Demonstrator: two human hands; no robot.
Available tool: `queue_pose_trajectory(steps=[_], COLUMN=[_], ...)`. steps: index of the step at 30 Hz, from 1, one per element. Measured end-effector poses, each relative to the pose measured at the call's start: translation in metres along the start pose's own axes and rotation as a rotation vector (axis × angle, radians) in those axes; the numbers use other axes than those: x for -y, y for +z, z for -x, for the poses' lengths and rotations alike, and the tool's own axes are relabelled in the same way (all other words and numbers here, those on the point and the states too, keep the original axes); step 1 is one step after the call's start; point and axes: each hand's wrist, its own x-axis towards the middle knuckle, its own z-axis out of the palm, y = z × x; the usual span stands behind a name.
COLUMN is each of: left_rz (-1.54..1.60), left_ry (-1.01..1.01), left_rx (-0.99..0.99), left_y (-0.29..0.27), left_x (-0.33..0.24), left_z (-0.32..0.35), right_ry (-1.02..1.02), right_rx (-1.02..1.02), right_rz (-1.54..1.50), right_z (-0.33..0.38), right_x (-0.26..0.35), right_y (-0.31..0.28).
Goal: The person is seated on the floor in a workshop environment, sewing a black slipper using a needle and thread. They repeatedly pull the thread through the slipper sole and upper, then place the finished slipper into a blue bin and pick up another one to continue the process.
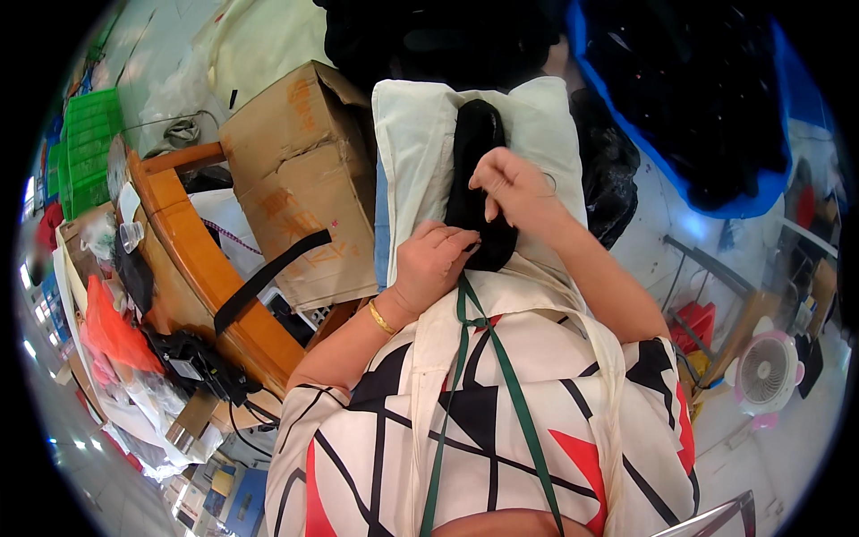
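Observation:
A long black fabric piece (475,143) lies lengthwise on a pale cream cushion (422,134) in front of me. My left hand (432,261) grips the near end of the black piece, fingers curled around it. My right hand (517,191) pinches the same black piece a little farther up, on its right side. Both forearms come up over my patterned apron (483,412), which has green straps.
A brown cardboard box (295,170) stands left of the cushion, with a black strap (268,277) across it. A wooden table edge (197,259) curves at the left, with green crates (89,143) beyond. A blue tarp with dark cloth (698,98) lies at upper right. A pink fan (768,371) stands lower right.

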Motion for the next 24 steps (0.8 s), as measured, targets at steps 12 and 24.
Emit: queue_pose_trajectory(steps=[12,24], left_rz=[0.057,0.111], left_ry=[-0.033,-0.130], left_rx=[0.106,0.108], left_y=[-0.006,-0.005], left_x=[0.008,0.002], left_z=[-0.009,-0.010], right_ry=[-0.628,-0.056], right_rx=[-0.612,-0.025], right_rz=[-0.672,0.184], right_z=[0.033,0.038], right_x=[0.086,0.014], right_y=[-0.140,-0.020])
